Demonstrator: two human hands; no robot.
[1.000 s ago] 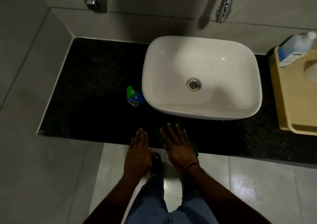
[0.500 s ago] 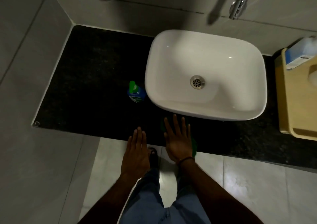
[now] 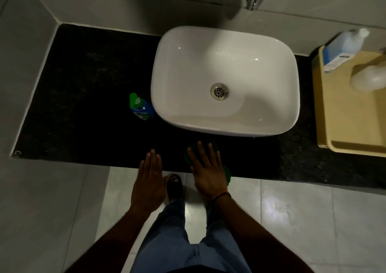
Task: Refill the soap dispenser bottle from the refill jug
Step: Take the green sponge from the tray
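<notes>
A: Where are the hands resting?
B: Both are lying flat, fingers straight. The left hand (image 3: 149, 180) is holding nothing at the counter (image 3: 83, 89) edge, and the right hand (image 3: 208, 172) is pressing on a green cloth (image 3: 228, 171).
A: And the bottle?
B: The soap dispenser bottle (image 3: 142, 107) is standing just beside the glossy rounded basin (image 3: 292, 74); the translucent refill jug (image 3: 342, 49) is waiting well apart, by the tan plastic tray (image 3: 344, 130).
A: Risk?
B: I'm guessing spilling — slick soap missing a narrow neck, running over speckled black stone.

Dim, wide-angle overhead view, bending at the edges. The white basin (image 3: 188, 74) carries small glints and a soft shadow (lower right); pale glare sits on the floor tiles (image 3: 277, 208).
</notes>
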